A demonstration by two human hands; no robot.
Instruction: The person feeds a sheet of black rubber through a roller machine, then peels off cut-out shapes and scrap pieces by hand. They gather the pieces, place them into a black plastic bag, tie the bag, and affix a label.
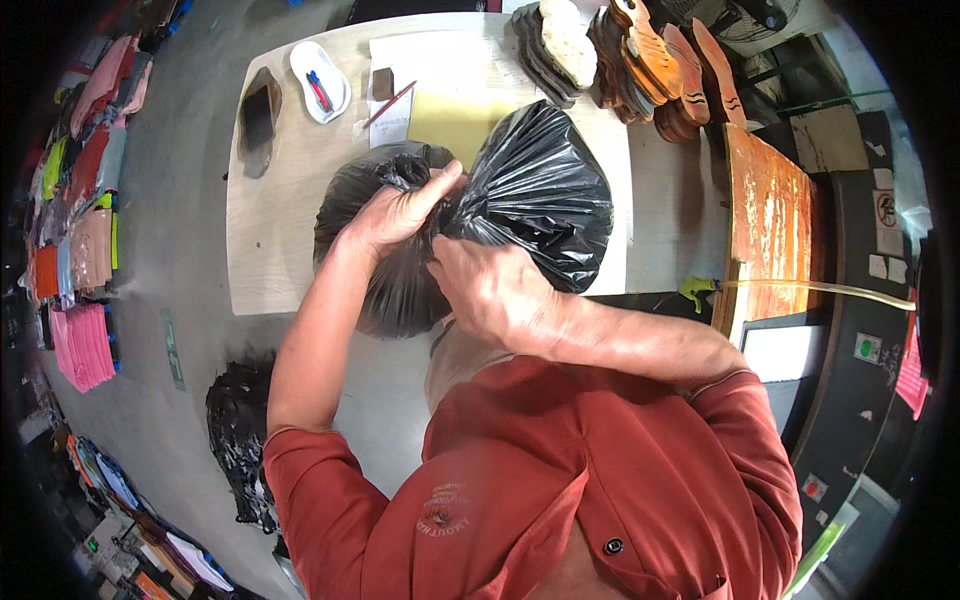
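A shiny black plastic bag [555,190] lies over the near edge of the pale table, gathered tightly at its middle. One rounded part bulges out to the left, and the other fans out in pleats to the right. My left hand [410,208] is closed on the gathered plastic from the left, thumb pointing up and to the right. Just below the gather, my right hand [495,288] grips the plastic with curled fingers. What the bag holds is hidden, and the fingertips of both hands are partly covered.
Beyond the bag, the table [275,230] carries a yellow sheet [440,120], white papers, a pencil [392,103], a white dish [318,75] with pens, and a phone [260,115]. Stacked sole-shaped pieces [640,50] stand far right. A dark bundle [240,440] lies on the left floor.
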